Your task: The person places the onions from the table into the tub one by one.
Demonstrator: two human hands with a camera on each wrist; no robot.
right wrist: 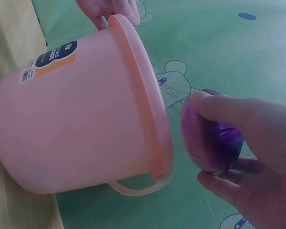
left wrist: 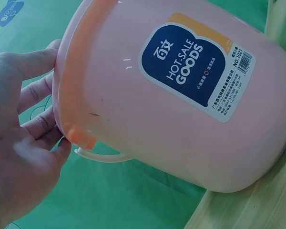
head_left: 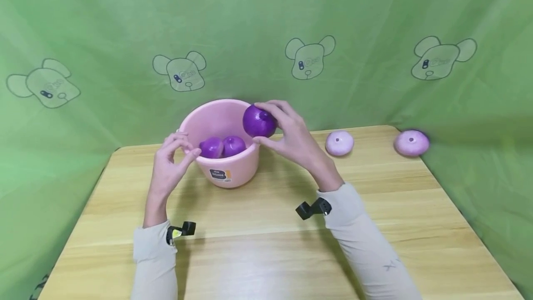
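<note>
My right grip (head_left: 293, 139) is holding a purple onion (head_left: 259, 121), thumb and fingers parted to its width, just above the right rim of a pink bucket (head_left: 226, 172). My left grip (head_left: 168, 163) is pinching the left rim. Inner onions (head_left: 234, 146) are lying within; paler onions (head_left: 339, 143) are sitting rightward on the worktop (head_left: 233, 258). Steadying the bucket and clearing its rim are, I judge, mattering most.

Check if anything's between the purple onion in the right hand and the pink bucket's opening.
Nothing visible. The right hand holds the purple onion above the rim of the uncovered pink bucket; the left hand holds the opposite side.
</note>
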